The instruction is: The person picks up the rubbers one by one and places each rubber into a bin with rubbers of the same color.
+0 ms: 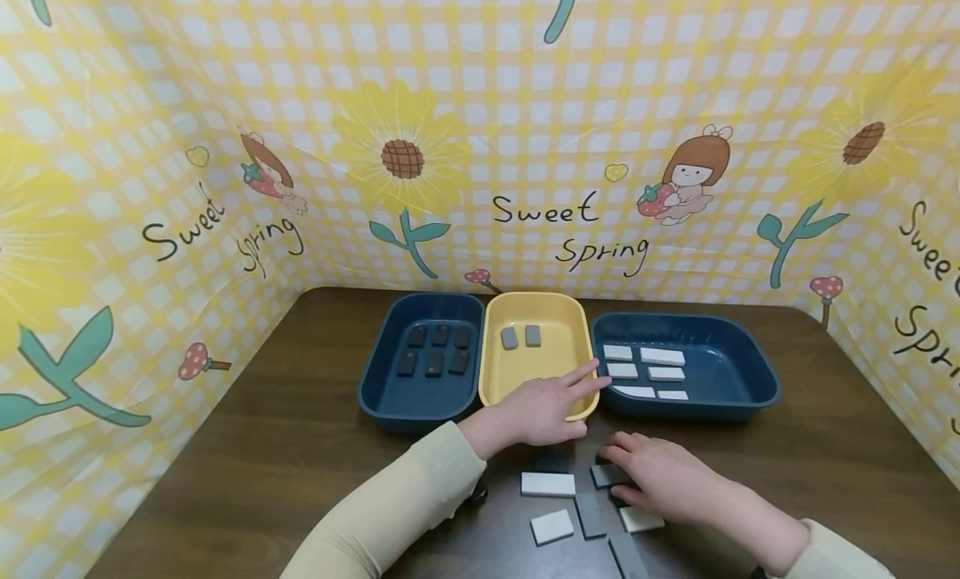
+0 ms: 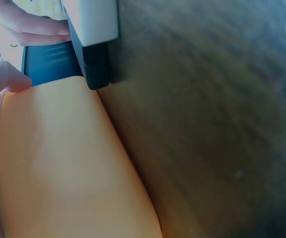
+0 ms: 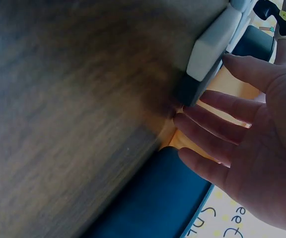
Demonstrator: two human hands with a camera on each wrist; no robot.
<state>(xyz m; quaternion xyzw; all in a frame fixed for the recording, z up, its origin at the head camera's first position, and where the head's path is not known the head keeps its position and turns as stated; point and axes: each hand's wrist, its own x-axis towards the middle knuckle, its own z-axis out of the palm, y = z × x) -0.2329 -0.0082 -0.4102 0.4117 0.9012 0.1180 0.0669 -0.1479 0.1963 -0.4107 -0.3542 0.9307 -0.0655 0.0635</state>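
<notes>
Head, left hand [image 1: 542, 408]: fingers extended, gripping nothing, across the yellow tray [image 1: 525, 372]; a nudge could shift its two grey blocks [image 1: 532, 336].
Head, right hand [image 1: 667, 476]: at the dark grey block [image 1: 604, 476] on the desk [image 1: 225, 446]; crowding risks knocking the white block [image 1: 642, 521].
Left wrist, yellow tray: a digit touches its edge; uneven pressure might tip it.
Right wrist, right hand: fingers spread; cannot tell whether they pinch; a loose grip might slip.

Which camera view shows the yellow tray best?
The head view: it shows the yellow tray from above, with two grey blocks inside; the left hand covers part of its near side. The left wrist view shows mostly its outer wall, close. The right wrist view shows only parts, behind the fingers of the right hand.
</notes>
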